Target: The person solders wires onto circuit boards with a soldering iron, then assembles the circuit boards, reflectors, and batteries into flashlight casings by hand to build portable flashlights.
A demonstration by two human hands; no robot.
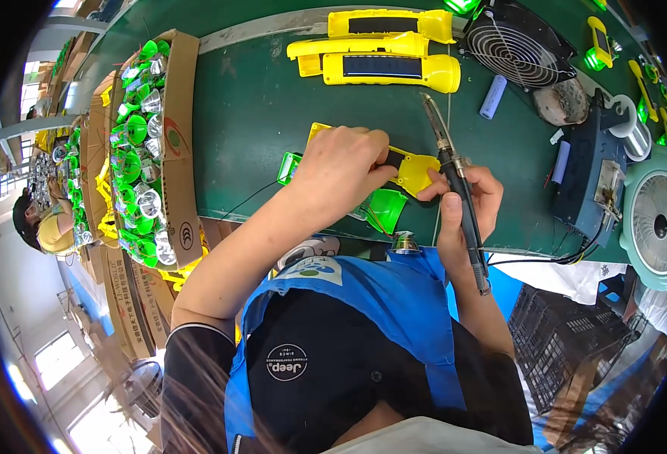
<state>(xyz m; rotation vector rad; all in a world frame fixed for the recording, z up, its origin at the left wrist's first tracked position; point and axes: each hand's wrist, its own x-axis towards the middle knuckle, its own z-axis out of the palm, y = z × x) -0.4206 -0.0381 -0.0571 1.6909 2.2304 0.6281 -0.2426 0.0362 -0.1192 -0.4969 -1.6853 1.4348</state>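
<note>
My left hand (341, 163) is closed over the middle of a yellow flashlight casing (417, 175), with the fingertips partly hidden beneath it. A soldering iron (464, 206) is gripped in my right hand (486, 198), its tip angled up and away from me. My right fingers also reach the casing's wide end. Just below the casing sits a green lamp cup (386, 209) with thin wires. A small green part (289, 167) with a dark wire lies left of my left hand. By the table's near edge there is a shiny reflector (405, 241).
Several yellow flashlight casings (390, 69) lie at the far side. A black fan (517, 47), loose battery cells (493, 97), a dark-blue box (585, 178) and a pale-green fan (657, 219) stand right. A cardboard box (180, 151) of green lamp parts is left; a co-worker (52, 227) sits beyond.
</note>
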